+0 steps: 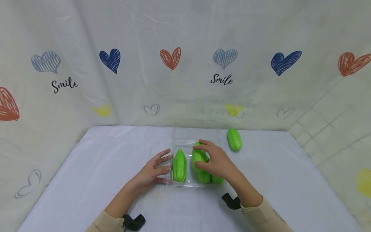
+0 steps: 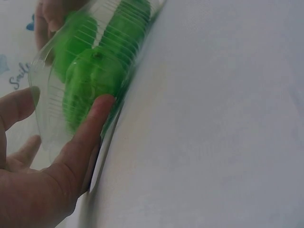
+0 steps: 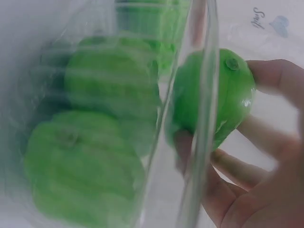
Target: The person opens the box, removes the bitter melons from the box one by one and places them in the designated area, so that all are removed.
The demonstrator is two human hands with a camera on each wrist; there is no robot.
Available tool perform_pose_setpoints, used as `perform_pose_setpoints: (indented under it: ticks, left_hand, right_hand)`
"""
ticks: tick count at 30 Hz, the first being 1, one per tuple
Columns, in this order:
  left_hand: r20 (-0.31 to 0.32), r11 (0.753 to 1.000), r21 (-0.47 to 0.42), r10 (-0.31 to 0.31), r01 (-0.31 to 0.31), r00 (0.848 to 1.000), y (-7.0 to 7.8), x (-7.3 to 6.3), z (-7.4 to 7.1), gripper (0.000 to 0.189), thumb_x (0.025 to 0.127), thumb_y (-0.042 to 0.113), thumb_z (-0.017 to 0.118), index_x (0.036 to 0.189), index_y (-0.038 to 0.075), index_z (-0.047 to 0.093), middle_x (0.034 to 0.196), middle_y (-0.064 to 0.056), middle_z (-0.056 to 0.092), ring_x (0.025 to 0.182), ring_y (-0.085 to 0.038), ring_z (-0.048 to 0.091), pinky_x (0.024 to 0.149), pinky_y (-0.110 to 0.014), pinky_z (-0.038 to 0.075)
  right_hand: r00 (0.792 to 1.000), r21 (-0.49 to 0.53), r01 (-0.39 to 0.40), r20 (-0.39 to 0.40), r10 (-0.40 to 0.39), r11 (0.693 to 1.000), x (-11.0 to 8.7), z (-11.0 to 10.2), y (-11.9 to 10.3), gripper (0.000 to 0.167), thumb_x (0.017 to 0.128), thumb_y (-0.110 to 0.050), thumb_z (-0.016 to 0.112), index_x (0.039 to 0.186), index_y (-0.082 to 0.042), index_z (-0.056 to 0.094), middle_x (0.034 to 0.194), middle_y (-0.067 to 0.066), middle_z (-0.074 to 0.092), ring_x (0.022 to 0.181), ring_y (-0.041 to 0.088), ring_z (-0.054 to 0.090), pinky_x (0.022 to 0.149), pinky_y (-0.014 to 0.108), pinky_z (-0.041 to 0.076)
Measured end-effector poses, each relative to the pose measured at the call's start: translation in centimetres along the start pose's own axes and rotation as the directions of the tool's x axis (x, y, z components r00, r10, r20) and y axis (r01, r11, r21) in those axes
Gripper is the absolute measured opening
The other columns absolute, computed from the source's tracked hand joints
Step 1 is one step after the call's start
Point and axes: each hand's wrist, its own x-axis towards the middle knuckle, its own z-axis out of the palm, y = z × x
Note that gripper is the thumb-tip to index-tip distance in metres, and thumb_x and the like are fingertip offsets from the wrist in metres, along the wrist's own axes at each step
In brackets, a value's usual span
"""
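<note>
Backdrop of pale cloth, printed with hearts and the word "Smile", hung behind and to both sides. Table covered in white cloth, carrying everything below.

Clear plastic tray near table centre, ribbed walls visible in both wrist views, holding several green toy peppers side by side. Leftmost green pepper lying lengthwise in the tray's left part, pointed end away from the person. Further green peppers to its right, partly hidden under the right hand.

Left hand resting on the table at the tray's left wall, forearm angled in from lower left, fingers straight and spread, holding nothing. Left fingertips pressed flat against the tray's outer wall, right beside the leftmost pepper.

Right hand reaching from lower right over the tray's right half, palm down, fingers curled round a held pepper. Thumb and fingers wrapped on opposite sides of it, stem end turned outward, the pepper just at the tray's clear rim in the right wrist view.

Loose pepper lying on the table just beyond the tray's far right corner, apart from both hands.
</note>
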Motion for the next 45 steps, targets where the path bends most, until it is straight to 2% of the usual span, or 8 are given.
perform_pose_setpoints:
  ticks: [3, 6, 11, 17, 26, 34, 41, 45]
  left_hand:
    - [0.003, 1.0, 0.001, -0.001, 0.001, 1.0, -0.2, 0.0, 0.0, 0.075, 0.098, 0.01, 0.062, 0.159, 0.027, 0.021, 0.164, -0.011, 0.022, 0.142, -0.041, 0.038, 0.088, -0.049, 0.057]
    - [0.002, 1.0, 0.007, 0.003, -0.003, 1.0, -0.2, 0.1, 0.0, 0.075, 0.098, 0.01, 0.062, 0.159, 0.027, 0.021, 0.164, -0.011, 0.022, 0.142, -0.042, 0.038, 0.088, -0.049, 0.057]
    - [0.0, 1.0, 0.018, 0.003, -0.003, 1.0, -0.2, 0.1, 0.0, 0.075, 0.098, 0.011, 0.062, 0.159, 0.028, 0.022, 0.164, -0.011, 0.023, 0.142, -0.041, 0.039, 0.087, -0.048, 0.057]
    - [0.0, 1.0, 0.012, 0.003, -0.003, 1.0, -0.1, 0.0, 0.0, 0.075, 0.098, 0.009, 0.06, 0.159, 0.027, 0.02, 0.164, -0.011, 0.022, 0.142, -0.042, 0.037, 0.088, -0.049, 0.057]
    - [0.001, 1.0, 0.011, 0.0, 0.0, 1.0, 0.0, -0.1, 0.0, 0.075, 0.099, 0.009, 0.06, 0.159, 0.026, 0.02, 0.164, -0.011, 0.022, 0.142, -0.042, 0.037, 0.088, -0.049, 0.057]
    - [0.005, 1.0, -0.006, 0.004, -0.004, 1.0, 0.0, -0.1, 0.0, 0.075, 0.099, 0.007, 0.059, 0.16, 0.026, 0.019, 0.164, -0.011, 0.021, 0.143, -0.043, 0.035, 0.088, -0.05, 0.057]
    - [-0.003, 1.0, 0.003, -0.004, 0.004, 1.0, 0.1, -0.2, 0.0, 0.074, 0.099, 0.007, 0.059, 0.159, 0.027, 0.02, 0.164, -0.011, 0.022, 0.143, -0.042, 0.036, 0.088, -0.049, 0.057]
    - [0.001, 1.0, 0.006, -0.003, 0.003, 1.0, 0.0, -0.1, 0.0, 0.074, 0.099, 0.008, 0.059, 0.159, 0.027, 0.02, 0.164, -0.011, 0.022, 0.143, -0.042, 0.036, 0.088, -0.049, 0.057]
  right_hand:
    - [1.0, 0.026, -0.008, 0.005, 0.007, 1.0, -0.1, -0.3, 0.4, 0.051, 0.083, -0.023, 0.074, 0.132, -0.014, 0.065, 0.153, 0.013, 0.044, 0.123, 0.034, 0.059, 0.078, 0.034, 0.054]
    - [1.0, 0.035, -0.009, 0.004, 0.009, 0.999, -0.2, -0.5, 0.6, 0.051, 0.084, -0.024, 0.074, 0.133, -0.013, 0.064, 0.153, 0.014, 0.043, 0.119, 0.033, 0.062, 0.075, 0.031, 0.055]
    - [1.0, 0.049, -0.009, -0.001, 0.01, 0.999, -0.3, -1.0, 1.1, 0.05, 0.085, -0.025, 0.074, 0.133, -0.014, 0.064, 0.154, 0.013, 0.043, 0.131, 0.035, 0.052, 0.078, 0.031, 0.056]
    - [1.0, 0.133, 0.002, -0.026, 0.001, 0.991, -0.3, -1.4, 1.8, 0.049, 0.086, -0.024, 0.075, 0.133, -0.015, 0.064, 0.155, 0.011, 0.041, 0.141, 0.035, 0.041, 0.083, 0.037, 0.059]
    - [0.999, 0.203, -0.024, -0.042, 0.033, 0.979, -0.7, -2.1, 2.6, 0.052, 0.087, -0.03, 0.077, 0.135, -0.018, 0.062, 0.157, 0.003, 0.039, 0.14, 0.03, 0.042, 0.088, 0.04, 0.058]
    - [0.998, 0.235, -0.022, -0.059, 0.037, 0.972, -1.1, -3.0, 3.3, 0.053, 0.087, -0.031, 0.078, 0.135, -0.019, 0.062, 0.157, 0.001, 0.039, 0.14, 0.033, 0.044, 0.09, 0.04, 0.057]
    - [0.997, 0.305, -0.036, -0.058, 0.056, 0.952, -1.4, -3.4, 4.1, 0.054, 0.088, -0.03, 0.077, 0.138, -0.019, 0.06, 0.158, -0.003, 0.038, 0.14, 0.033, 0.043, 0.095, 0.046, 0.054]
    - [0.994, 0.395, -0.078, -0.035, 0.099, 0.915, -1.6, -3.8, 4.3, 0.053, 0.09, -0.025, 0.074, 0.14, -0.018, 0.058, 0.159, -0.003, 0.036, 0.138, 0.038, 0.045, 0.101, 0.053, 0.049]
